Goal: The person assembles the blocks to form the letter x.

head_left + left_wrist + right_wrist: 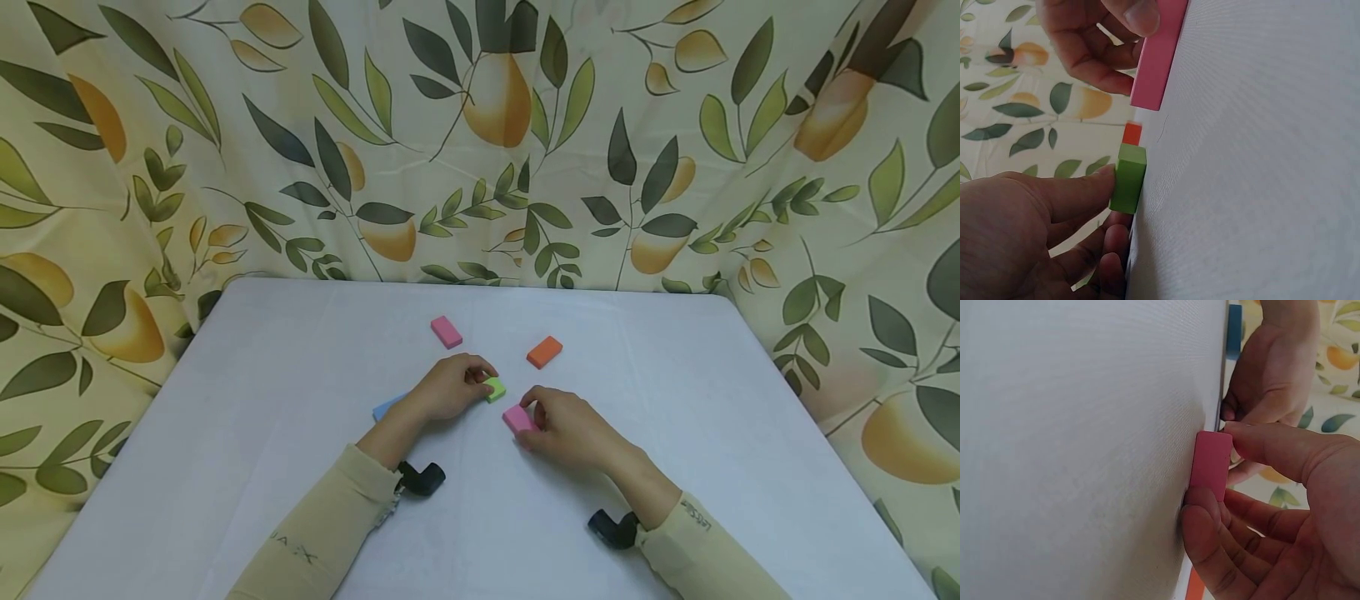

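Observation:
My left hand (452, 387) pinches a small green block (495, 389) between thumb and fingers, low over the white table. In the left wrist view the thumb lies against one side of the green block (1127, 179). To its right and nearer the front, my right hand (573, 427) grips a pink block (517, 418) by its edges. The right wrist view shows this pink block (1212, 464) with fingertips at its lower end and another finger at its upper corner. A narrow gap separates the two held blocks.
Another pink block (447, 332) lies farther back, and an orange block (544, 352) rests behind my right hand. A blue block (388, 407) is partly hidden by my left wrist. Behind the white table (225, 467) hangs a leaf-patterned cloth (480, 183).

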The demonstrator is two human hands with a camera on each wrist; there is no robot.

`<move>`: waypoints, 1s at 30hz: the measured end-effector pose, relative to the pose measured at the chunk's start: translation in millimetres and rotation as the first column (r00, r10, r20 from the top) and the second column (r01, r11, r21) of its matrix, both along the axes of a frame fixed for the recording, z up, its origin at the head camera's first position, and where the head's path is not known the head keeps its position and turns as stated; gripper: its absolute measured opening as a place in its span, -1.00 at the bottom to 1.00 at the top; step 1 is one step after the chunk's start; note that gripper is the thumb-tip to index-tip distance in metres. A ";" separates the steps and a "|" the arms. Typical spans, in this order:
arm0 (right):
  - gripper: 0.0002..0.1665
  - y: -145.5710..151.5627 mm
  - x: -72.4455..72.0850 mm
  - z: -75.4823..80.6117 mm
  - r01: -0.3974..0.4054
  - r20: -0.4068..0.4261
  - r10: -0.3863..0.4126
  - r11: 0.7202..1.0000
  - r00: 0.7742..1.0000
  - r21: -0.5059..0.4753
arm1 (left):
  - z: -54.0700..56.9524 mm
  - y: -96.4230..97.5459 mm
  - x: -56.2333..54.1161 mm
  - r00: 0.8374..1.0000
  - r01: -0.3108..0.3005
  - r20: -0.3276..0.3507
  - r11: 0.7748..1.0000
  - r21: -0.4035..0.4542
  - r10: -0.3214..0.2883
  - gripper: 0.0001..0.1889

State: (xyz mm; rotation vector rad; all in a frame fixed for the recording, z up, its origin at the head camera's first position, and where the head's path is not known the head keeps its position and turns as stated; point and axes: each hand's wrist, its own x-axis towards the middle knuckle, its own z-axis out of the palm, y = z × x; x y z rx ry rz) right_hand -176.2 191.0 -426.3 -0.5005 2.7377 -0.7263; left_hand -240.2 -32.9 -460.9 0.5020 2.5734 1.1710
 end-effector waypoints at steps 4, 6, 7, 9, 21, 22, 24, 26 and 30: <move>-0.53 -0.7 -0.6 0.6 0.006 0.009 -0.006 1.000 1.000 -0.004 | 0.6 -0.1 0.0 1.000 0.002 0.005 1.000 0.002 -0.002 -0.79; -0.53 -1.0 -0.8 0.7 0.009 0.013 -0.009 1.000 1.000 -0.003 | 0.7 0.0 -0.2 1.000 0.003 0.005 1.000 0.003 -0.003 -0.79; -0.53 -1.2 -0.9 0.8 0.010 0.014 -0.010 1.000 1.000 -0.002 | 0.7 -0.1 -0.2 1.000 0.004 0.004 1.000 0.003 -0.004 -0.79; -0.53 -1.6 -1.2 0.8 0.011 0.013 -0.011 1.000 1.000 -0.003 | 0.8 0.0 -0.3 1.000 0.005 0.002 1.000 0.003 -0.005 -0.79; -0.53 -3.9 -3.0 -0.7 0.008 0.007 -0.008 1.000 1.000 -0.008 | -0.4 -0.1 0.3 1.000 -0.001 0.007 1.000 0.002 0.001 -0.80; -0.53 -4.2 -3.2 -0.7 0.012 0.010 -0.012 1.000 1.000 -0.008 | -0.5 0.0 0.3 1.000 -0.001 0.007 1.000 0.003 0.001 -0.80; -0.53 -4.8 -3.6 -0.6 0.017 0.016 -0.017 1.000 1.000 -0.008 | -1.0 0.1 0.2 1.000 -0.001 0.006 1.000 0.004 0.001 -0.80; -0.52 -5.2 -4.1 -0.6 0.020 0.020 -0.020 1.000 1.000 -0.008 | -1.1 0.0 0.0 1.000 -0.002 0.008 1.000 0.006 0.002 -0.80; -0.52 -5.7 -4.8 -0.6 0.019 0.018 -0.019 1.000 1.000 -0.007 | -0.3 -0.2 0.2 1.000 -0.002 0.010 1.000 0.007 0.002 -0.80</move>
